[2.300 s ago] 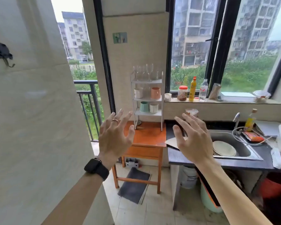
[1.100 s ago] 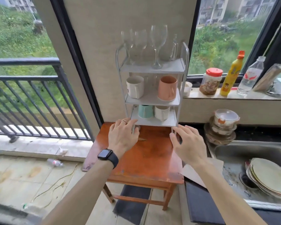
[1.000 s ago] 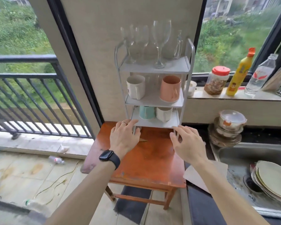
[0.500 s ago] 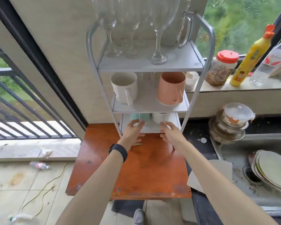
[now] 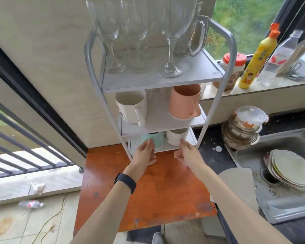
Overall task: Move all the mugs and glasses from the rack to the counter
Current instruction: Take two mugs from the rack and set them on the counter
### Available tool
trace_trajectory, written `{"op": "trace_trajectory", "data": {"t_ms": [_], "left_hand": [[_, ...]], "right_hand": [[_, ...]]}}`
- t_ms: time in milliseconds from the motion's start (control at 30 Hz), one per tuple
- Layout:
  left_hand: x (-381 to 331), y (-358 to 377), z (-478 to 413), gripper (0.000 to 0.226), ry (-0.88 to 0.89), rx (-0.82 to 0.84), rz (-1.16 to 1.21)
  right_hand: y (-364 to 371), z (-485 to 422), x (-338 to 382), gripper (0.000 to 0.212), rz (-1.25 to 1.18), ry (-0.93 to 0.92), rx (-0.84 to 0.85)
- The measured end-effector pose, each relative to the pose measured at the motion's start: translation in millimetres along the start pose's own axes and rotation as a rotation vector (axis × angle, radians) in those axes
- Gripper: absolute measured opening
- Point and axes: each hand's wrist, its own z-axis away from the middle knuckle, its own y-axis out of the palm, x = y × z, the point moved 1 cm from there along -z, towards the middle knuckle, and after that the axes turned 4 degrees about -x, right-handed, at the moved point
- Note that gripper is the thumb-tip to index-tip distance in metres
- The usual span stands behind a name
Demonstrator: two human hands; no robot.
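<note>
A white three-shelf rack (image 5: pixel 217 110) stands at the back of an orange wooden table (image 5: pixel 148 199). Its top shelf holds several stemmed glasses (image 5: pixel 171 50) and a glass mug (image 5: pixel 195 37). The middle shelf carries a white mug (image 5: pixel 130 108) and a pink mug (image 5: pixel 183 103). On the bottom shelf sit a teal mug (image 5: pixel 158 140) and a small white mug (image 5: pixel 175 138). My left hand (image 5: pixel 144 155) reaches in with its fingertips on the teal mug. My right hand (image 5: pixel 187 154) touches the small white mug with straight fingers.
The dark counter (image 5: pixel 209 148) lies right of the table, with stacked lidded containers (image 5: pixel 243 125), a pale board (image 5: pixel 239 187) and a sink (image 5: pixel 289 208) holding plates (image 5: pixel 289 169). A jar (image 5: pixel 234 64), yellow bottle (image 5: pixel 257 59) and water bottle (image 5: pixel 280 57) line the windowsill. Balcony railing is left.
I have come closer to the rack. Both hands moved forward from above the table to the bottom shelf and now touch the two lowest mugs.
</note>
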Motion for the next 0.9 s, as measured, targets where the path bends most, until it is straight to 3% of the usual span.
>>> {"op": "trace_trajectory", "data": {"t_ms": [133, 267, 367, 433, 567, 667, 900], "left_hand": [[25.6, -7.3, 32.0, 0.04, 0.014, 0.102, -0.12], [38.6, 1.0, 59.0, 0.033, 0.04, 0.21, -0.168], [44.6, 20.8, 69.6, 0.029, 0.05, 0.305, -0.238], [48.3, 42.9, 76.4, 0.03, 0.048, 0.372, -0.287], [59.1, 106.7, 91.7, 0.045, 0.053, 0.509, -0.388], [68.1, 167.7, 115.2, 0.036, 0.081, 0.646, -0.427], [110.6, 335.1, 222.1, 0.033, 0.079, 0.952, -0.451]], "right_hand": [[-17.2, 40.8, -25.9, 0.039, -0.055, -0.02, -0.006], [-40.9, 82.7, -54.0, 0.048, -0.093, 0.005, -0.022], [-64.6, 110.6, -76.7, 0.034, -0.135, 0.056, -0.091], [-82.6, 127.2, -91.7, 0.037, -0.185, 0.098, -0.162], [-131.0, 157.7, -124.2, 0.045, -0.263, 0.14, -0.339], [-178.1, 194.5, -147.0, 0.05, -0.308, 0.151, -0.492], [-300.2, 328.9, -192.7, 0.033, -0.436, 0.133, -0.852]]}}
